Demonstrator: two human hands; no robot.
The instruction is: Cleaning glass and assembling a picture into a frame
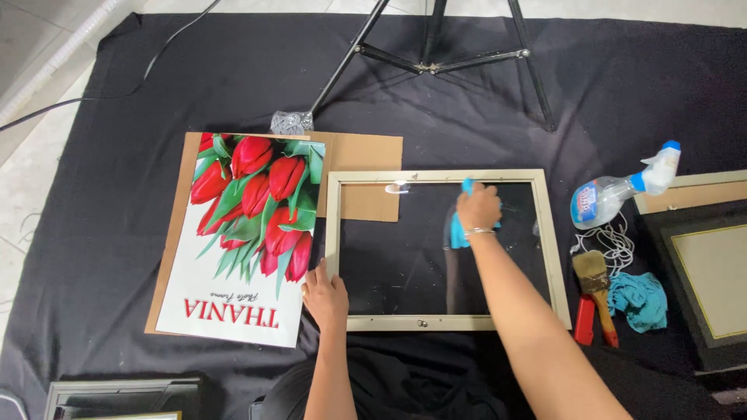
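A pale picture frame (551, 249) with a glass pane lies flat on a black cloth. My right hand (478, 208) presses a blue cloth (468, 187) onto the glass near the frame's upper middle. My left hand (325, 297) rests on the frame's lower left corner, fingers spread on it. Left of the frame lies a poster of red tulips (241, 233) on a sheet of brown cardboard (364, 152).
A spray bottle (618, 193), a paintbrush (596, 288), a red tool (584, 320), a white cord (616, 243) and a teal rag (640, 299) lie right of the frame. Other frames sit at the right edge (716, 272) and bottom left (117, 397). A tripod (433, 58) stands behind.
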